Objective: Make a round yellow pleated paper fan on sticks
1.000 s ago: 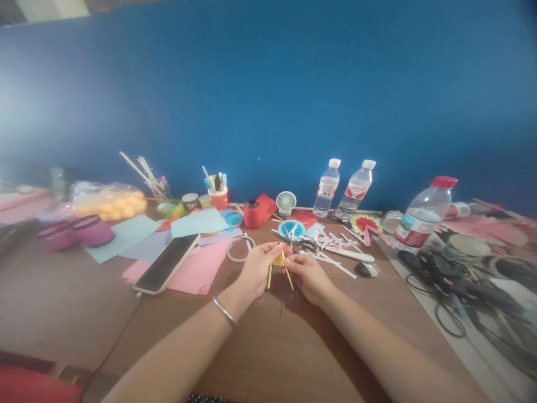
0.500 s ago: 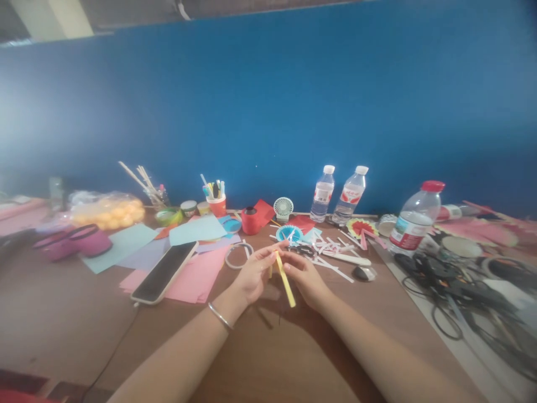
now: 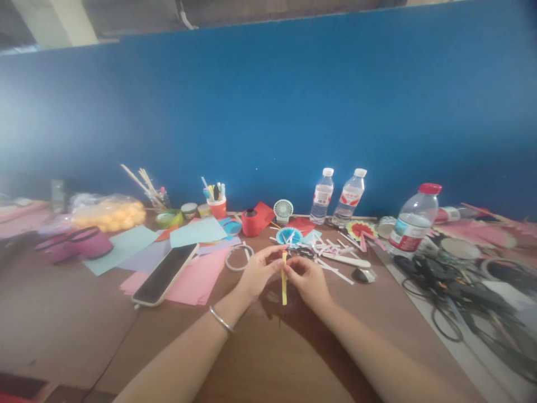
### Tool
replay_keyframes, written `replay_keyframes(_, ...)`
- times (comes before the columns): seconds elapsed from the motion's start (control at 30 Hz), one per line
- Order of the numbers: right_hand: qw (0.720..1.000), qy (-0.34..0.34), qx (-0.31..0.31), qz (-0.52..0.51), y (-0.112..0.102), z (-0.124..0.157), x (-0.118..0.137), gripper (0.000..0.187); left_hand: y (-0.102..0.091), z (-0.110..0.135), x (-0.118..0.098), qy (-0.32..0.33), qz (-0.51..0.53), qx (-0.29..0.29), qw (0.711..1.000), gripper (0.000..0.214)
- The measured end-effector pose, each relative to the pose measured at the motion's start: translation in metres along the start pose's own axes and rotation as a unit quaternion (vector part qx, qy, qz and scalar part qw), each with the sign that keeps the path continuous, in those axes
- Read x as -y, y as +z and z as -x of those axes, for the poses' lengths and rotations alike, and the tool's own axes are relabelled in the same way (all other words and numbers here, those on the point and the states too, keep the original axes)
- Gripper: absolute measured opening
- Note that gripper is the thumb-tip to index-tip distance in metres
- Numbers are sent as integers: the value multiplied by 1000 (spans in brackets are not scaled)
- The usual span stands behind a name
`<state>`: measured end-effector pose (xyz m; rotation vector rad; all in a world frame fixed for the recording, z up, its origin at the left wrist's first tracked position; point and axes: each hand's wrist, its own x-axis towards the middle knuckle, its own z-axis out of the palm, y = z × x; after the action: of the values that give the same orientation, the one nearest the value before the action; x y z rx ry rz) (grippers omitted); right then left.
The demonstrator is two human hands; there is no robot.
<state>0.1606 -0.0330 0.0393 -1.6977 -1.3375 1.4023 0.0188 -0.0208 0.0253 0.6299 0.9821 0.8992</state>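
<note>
Between my two hands is a narrow yellow paper strip (image 3: 284, 288), hanging nearly straight down over the table. My left hand (image 3: 260, 271), with a silver bangle on its wrist, pinches the strip's upper part from the left. From the right, my right hand (image 3: 309, 279) pinches the same upper part. A small reddish bit shows at the strip's top, too small to make out. Just beyond my fingertips lies a blue pleated paper rosette (image 3: 289, 236), with white paper strips (image 3: 331, 246) scattered to its right.
A phone (image 3: 165, 275) rests on pink paper (image 3: 201, 280) at the left. A tape roll (image 3: 239, 258) lies near my left hand. Water bottles (image 3: 322, 196) and a small fan (image 3: 283, 210) stand at the back. Black cables (image 3: 444, 291) and a red-capped bottle (image 3: 415, 218) occupy the right.
The yellow strip has swung from slanting down to the right to nearly vertical. My fingers have shifted slightly along with it, both hands still at its upper part.
</note>
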Motion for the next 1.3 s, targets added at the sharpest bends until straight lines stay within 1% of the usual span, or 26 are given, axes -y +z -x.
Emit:
replay_keyframes(0.17,998,-4,8,68,1,2,2,20,-4,-2,1,5,-38,-36,999,21)
replay_keyframes(0.3,994,-4,15,110,4,6,3,33,-4,-2,4,1,-30,-62,998,22)
replay_keyframes(0.33,993,-7,15,119,4,7,3,34,-3,-2,5,-1,-27,-66,997,22)
replay_keyframes(0.47,989,-24,15,144,5,9,4,22,-1,-2,8,-2,-15,-74,997,22)
replay_keyframes(0.53,988,-35,20,150,4,9,6,23,0,-2,9,-2,-13,-76,997,21)
replay_keyframes(0.63,988,-42,25,148,2,9,9,30,2,-2,9,-3,-9,-74,997,21)
replay_keyframes(0.7,989,-38,26,141,0,9,10,31,2,-1,8,-5,-5,-72,997,22)
replay_keyframes(0.87,992,-20,25,121,-1,9,12,27,3,-1,7,-7,9,-73,997,21)
replay_keyframes(1.0,995,-3,12,95,1,7,10,19,2,-3,8,-4,38,-79,996,22)
replay_keyframes(1.03,996,1,13,86,2,6,8,21,1,-4,9,-2,51,-81,995,23)
replay_keyframes(1.13,998,10,28,60,3,4,1,46,-4,-7,10,-1,100,-95,990,28)
replay_keyframes(1.2,998,12,33,48,3,3,-3,51,-9,-9,11,-9,131,-106,986,35)
replay_keyframes(1.3,999,7,31,32,2,1,-6,39,-15,-11,9,-32,154,-113,981,48)
